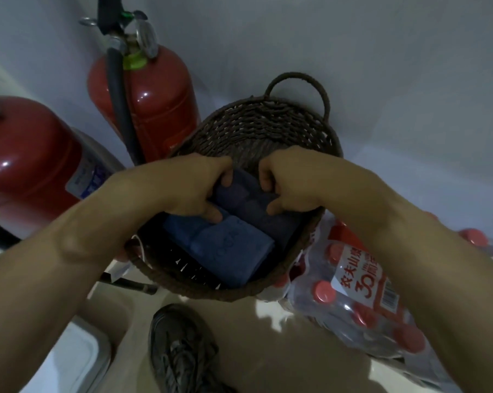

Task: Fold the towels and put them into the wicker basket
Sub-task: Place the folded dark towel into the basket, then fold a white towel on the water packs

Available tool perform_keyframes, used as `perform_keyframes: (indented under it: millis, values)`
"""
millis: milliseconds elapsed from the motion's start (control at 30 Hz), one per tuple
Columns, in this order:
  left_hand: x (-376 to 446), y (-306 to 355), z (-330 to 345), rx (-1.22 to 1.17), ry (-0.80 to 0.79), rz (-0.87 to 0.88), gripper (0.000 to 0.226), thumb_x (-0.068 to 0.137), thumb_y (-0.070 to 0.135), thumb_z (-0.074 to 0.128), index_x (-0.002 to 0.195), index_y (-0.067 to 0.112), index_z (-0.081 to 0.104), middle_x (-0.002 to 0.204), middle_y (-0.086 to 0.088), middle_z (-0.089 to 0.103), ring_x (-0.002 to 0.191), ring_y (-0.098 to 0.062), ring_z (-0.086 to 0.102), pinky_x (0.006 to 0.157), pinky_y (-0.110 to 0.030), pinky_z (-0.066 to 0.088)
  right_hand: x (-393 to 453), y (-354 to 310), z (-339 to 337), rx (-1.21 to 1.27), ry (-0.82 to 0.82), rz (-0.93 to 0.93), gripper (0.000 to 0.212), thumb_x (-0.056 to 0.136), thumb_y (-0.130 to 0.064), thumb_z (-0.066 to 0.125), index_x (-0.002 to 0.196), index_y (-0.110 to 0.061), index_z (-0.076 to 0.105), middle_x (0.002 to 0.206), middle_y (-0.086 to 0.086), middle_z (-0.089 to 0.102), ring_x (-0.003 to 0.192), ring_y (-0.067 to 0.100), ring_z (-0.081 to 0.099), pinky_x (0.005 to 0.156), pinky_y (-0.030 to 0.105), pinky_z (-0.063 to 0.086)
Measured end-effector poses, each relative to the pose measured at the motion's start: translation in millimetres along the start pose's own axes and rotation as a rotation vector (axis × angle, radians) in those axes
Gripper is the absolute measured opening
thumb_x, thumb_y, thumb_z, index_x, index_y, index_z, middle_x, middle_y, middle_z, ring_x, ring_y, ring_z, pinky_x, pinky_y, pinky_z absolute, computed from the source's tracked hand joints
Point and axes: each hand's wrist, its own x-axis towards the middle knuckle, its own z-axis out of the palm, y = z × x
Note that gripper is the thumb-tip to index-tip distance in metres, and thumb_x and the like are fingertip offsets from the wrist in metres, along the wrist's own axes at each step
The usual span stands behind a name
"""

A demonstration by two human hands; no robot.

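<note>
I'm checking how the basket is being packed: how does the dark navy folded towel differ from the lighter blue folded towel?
The dark navy folded towel is gripped by both the left hand and the right hand; the lighter blue folded towel lies untouched. The navy one is much darker and sits farther from the person, the blue one nearer. Embossed lettering shows on the blue towel only. Both are folded and inside the brown wicker basket.

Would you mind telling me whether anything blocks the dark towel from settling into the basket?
Nothing visible does. Both the left hand and right hand grip the dark towel already inside the basket, beside the blue towel lying there; the space beneath it is hidden.
</note>
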Motion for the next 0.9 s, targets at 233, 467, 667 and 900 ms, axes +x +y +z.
perform_keyframes:
  millis: [233, 467, 667, 900]
  values:
    - [1, 2, -13, 0.034, -0.06, -0.001, 0.065, 0.065, 0.043, 0.085, 0.114, 0.03, 0.044, 0.093, 0.008, 0.058, 0.085, -0.013, 0.058, 0.082, -0.034, 0.051, -3, 8, -9, 0.005, 0.071, -0.005, 0.035, 0.073, -0.04, 0.083, 0.096, -0.02, 0.065, 0.086, -0.004, 0.063, 0.084, 0.018, 0.059, 0.079, 0.032, 0.052]
    - [-17, 88, -52, -0.025, 0.315, 0.168, 0.048, 0.071, 0.062, 0.059, 0.108, 0.032, 0.06, 0.083, 0.016, 0.063, 0.07, 0.005, 0.056, 0.07, -0.023, 0.05, -103, 34, -45, 0.246, 0.521, -0.078, 0.012, 0.084, -0.022, 0.075, 0.094, -0.021, 0.068, 0.08, -0.015, 0.064, 0.072, 0.002, 0.06, 0.065, 0.005, 0.042]
    - [4, 239, -10, -0.336, 0.532, 0.479, 0.012, 0.085, 0.036, 0.064, 0.084, 0.024, 0.065, 0.066, 0.013, 0.055, 0.062, -0.002, 0.049, 0.063, -0.015, 0.039, -229, 100, -44, 0.048, 0.33, 0.239, 0.013, 0.085, -0.04, 0.072, 0.091, -0.037, 0.06, 0.076, -0.024, 0.064, 0.066, -0.008, 0.06, 0.058, 0.001, 0.035]
    - [66, 388, 62, -0.666, 0.283, 0.737, 0.025, 0.089, 0.027, 0.067, 0.112, 0.02, 0.06, 0.106, 0.009, 0.058, 0.087, -0.002, 0.057, 0.074, -0.012, 0.046, -367, 176, 7, 0.169, 0.848, 0.666, 0.011, 0.08, -0.028, 0.078, 0.087, -0.024, 0.07, 0.079, -0.011, 0.067, 0.076, 0.009, 0.062, 0.069, 0.012, 0.044]
